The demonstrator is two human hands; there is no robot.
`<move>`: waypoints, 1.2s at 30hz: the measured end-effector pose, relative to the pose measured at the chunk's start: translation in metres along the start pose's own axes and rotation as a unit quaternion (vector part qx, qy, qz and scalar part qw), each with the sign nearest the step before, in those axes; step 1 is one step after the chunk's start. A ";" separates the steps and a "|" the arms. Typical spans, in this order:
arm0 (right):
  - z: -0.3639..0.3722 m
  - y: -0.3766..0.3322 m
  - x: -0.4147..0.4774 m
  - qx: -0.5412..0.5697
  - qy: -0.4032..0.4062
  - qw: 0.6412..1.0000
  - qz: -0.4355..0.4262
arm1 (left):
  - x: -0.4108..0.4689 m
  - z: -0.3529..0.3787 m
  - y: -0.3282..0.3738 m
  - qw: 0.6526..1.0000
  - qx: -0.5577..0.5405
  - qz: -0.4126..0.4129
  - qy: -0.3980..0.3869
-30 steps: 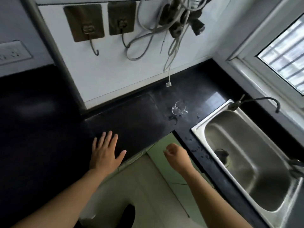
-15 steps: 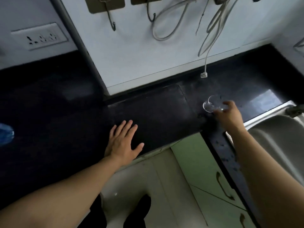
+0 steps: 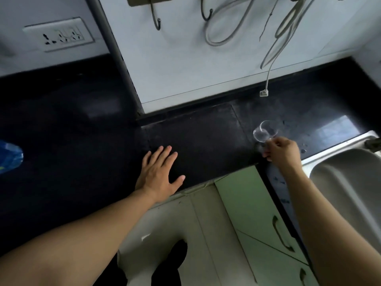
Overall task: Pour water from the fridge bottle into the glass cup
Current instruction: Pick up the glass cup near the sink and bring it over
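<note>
A clear glass cup (image 3: 265,131) is on the black countertop (image 3: 198,137), right of the middle, near the sink. My right hand (image 3: 282,150) grips it from the near side, fingers closed on its lower wall. The cup looks tilted, with its rim turned toward me. My left hand (image 3: 159,174) lies flat on the counter's front edge, fingers spread, holding nothing. No fridge bottle is in view.
A steel sink (image 3: 348,182) sits at the right. Hooks and grey cables (image 3: 274,48) hang on the white wall, one plug dangling just above the counter behind the cup. A wall socket (image 3: 59,35) is at upper left, something blue (image 3: 9,158) at the left edge, green cupboard doors (image 3: 253,213) below.
My right hand reached from the counter's edge to the glass cup and closed on it. The view swung left, so the sink slid to the right edge. My left hand stayed flat.
</note>
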State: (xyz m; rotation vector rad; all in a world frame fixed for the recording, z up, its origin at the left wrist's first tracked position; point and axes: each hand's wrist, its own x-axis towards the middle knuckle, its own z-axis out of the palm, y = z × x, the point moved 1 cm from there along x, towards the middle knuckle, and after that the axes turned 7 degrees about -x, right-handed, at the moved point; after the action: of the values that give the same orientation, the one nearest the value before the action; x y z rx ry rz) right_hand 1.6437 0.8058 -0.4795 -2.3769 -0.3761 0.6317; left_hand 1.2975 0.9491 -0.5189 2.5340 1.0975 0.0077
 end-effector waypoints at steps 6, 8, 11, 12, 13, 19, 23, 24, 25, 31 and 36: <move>0.051 -0.039 -0.108 0.005 -0.069 0.996 -0.052 | -0.001 -0.016 0.005 0.998 -0.028 -0.011 -0.057; 0.073 -0.056 -0.149 -0.007 -0.099 0.992 -0.073 | -0.005 -0.031 0.003 0.991 -0.097 -0.020 -0.084; 0.109 -0.082 -0.206 0.015 -0.140 0.986 -0.089 | -0.031 -0.062 -0.017 0.937 -0.322 -0.112 -0.080; 0.121 -0.093 -0.225 0.013 -0.154 0.983 -0.100 | -0.045 -0.073 -0.029 0.909 -0.385 -0.148 -0.063; 0.134 -0.104 -0.244 0.007 -0.169 0.979 -0.112 | -0.060 -0.083 -0.044 0.882 -0.431 -0.184 -0.047; 0.222 -0.169 -0.374 -0.017 -0.273 0.945 -0.177 | -0.171 -0.145 -0.146 0.658 -0.667 -0.347 0.042; 0.285 -0.198 -0.443 -0.037 -0.316 0.927 -0.198 | -0.232 -0.165 -0.219 0.616 -0.686 -0.371 0.111; 0.301 -0.204 -0.457 -0.044 -0.324 0.923 -0.201 | -0.245 -0.168 -0.238 0.617 -0.681 -0.375 0.126; 0.316 -0.210 -0.470 -0.056 -0.333 0.919 -0.204 | -0.257 -0.170 -0.257 0.617 -0.676 -0.379 0.135; 0.382 -0.228 -0.507 -0.145 -0.336 0.905 -0.215 | -0.287 -0.179 -0.332 0.643 -0.642 -0.398 0.123; 0.404 -0.231 -0.504 -0.212 -0.319 0.902 -0.199 | -0.277 -0.166 -0.359 0.703 -0.598 -0.377 0.077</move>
State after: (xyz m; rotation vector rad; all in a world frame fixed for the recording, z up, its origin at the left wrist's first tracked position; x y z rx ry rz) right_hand 0.9814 0.9786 -0.4306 -2.3025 -1.3686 1.2158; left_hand 0.8274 1.0335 -0.4485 0.8516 1.4282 0.5320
